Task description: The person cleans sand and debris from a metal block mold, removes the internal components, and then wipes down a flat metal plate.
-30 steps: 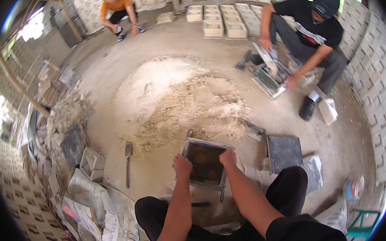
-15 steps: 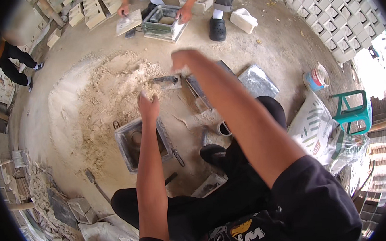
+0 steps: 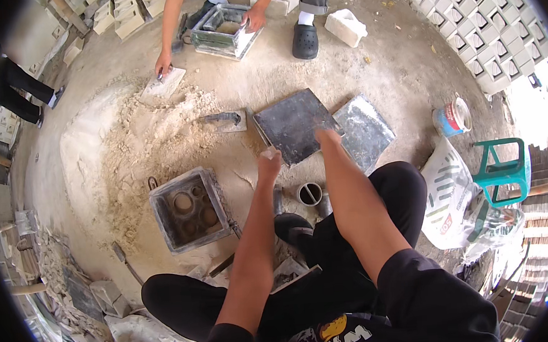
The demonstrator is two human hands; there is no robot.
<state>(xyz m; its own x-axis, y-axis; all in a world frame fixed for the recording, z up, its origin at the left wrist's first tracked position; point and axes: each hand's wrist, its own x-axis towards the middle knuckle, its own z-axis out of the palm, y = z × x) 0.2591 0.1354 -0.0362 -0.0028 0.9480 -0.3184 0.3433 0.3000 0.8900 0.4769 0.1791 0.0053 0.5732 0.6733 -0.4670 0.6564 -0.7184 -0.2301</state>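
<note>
A dark square plate (image 3: 296,122) lies on or just above the ground in front of me. At its left edge, near the close corner, my left hand (image 3: 270,160) is closed with curled fingers. My right hand (image 3: 329,138), a little blurred, grips the edge on the opposite side. Left of my arms sits an open square metal mould (image 3: 163,220) with round shapes inside and a latch on its side. A trowel with a dark handle (image 3: 224,118) rests beside a heap of pale sandy mix (image 3: 150,132).
A second flat plate (image 3: 366,129) lies dusty on the right. Near my foot stands a round container (image 3: 309,194). Ahead, a co-worker's hand (image 3: 163,61) holds a flat board (image 3: 163,83) beside another mould (image 3: 226,31). A bucket (image 3: 453,117), sacks (image 3: 444,191) and a green stool (image 3: 503,171) stand right.
My left hand has moved right from above the mould to the dark plate; my right hand has come nearer, onto its edge. The co-worker's board has moved down to the sandy heap.
</note>
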